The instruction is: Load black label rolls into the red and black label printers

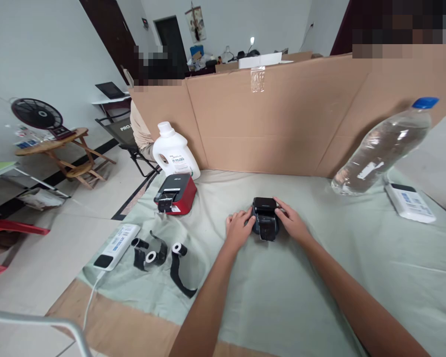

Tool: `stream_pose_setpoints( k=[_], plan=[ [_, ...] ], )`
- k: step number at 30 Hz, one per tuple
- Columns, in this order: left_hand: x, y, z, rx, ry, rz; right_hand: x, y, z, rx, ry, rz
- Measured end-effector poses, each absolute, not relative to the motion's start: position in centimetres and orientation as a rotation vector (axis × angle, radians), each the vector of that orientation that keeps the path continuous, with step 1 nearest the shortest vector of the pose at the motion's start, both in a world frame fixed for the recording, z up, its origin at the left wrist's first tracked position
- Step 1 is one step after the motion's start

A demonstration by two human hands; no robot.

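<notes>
Bare cloth point(282, 302) around the black printer point(265, 218) — cardboard wall point(282, 124) behind.

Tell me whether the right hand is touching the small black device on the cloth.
Touching. The head view shows the right hand with its fingers pressed against the right side of the black device, no gap between them.

Looks like a makeshift office workroom: cardboard partition point(282, 119) along the far edge of a cloth-covered table point(319, 282), red printer point(176, 194) and black printer point(265, 206) on it, fan point(37, 114) nearby.
</notes>
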State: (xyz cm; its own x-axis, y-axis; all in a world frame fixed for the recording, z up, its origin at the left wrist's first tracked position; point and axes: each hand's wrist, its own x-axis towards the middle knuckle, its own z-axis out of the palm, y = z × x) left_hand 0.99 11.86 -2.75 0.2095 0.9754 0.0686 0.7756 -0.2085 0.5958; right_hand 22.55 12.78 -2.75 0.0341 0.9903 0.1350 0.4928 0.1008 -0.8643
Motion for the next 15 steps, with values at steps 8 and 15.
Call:
stream_pose_setpoints(
  k=[8, 15],
  plan=[
    [1.0, 11.7, -2.6, 2.065, 1.633, 0.608, 23.0, 19.3, 0.1, -1.804, -1.585, 0.58],
    [1.0, 11.7, -2.8, 2.058, 1.622, 0.627, 22.9, 18.2, 0.6, -1.864, -2.044, 0.351]
  ],
)
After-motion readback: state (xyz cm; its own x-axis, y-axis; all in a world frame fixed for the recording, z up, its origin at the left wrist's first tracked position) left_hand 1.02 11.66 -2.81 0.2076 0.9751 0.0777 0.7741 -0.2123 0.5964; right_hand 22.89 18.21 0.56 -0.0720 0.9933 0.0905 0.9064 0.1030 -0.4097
